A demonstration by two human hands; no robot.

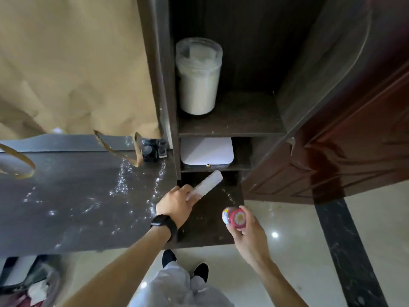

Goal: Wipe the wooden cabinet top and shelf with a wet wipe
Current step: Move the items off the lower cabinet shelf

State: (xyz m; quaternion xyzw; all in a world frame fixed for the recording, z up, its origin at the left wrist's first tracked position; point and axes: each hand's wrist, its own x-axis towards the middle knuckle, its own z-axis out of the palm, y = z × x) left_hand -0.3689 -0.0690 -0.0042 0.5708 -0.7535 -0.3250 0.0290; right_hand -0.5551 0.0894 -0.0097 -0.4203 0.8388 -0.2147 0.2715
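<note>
The left grip was clamped on the folded wet wipe, its long axis running far-right; the dusty cabinet top lay immediately left. The right grip held a pink-capped jar.

Left hand, right hand apparently gripping.

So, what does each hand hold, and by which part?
The left hand grips a pale strip by its near end. The right hand holds a small red container by its lower body.
</note>
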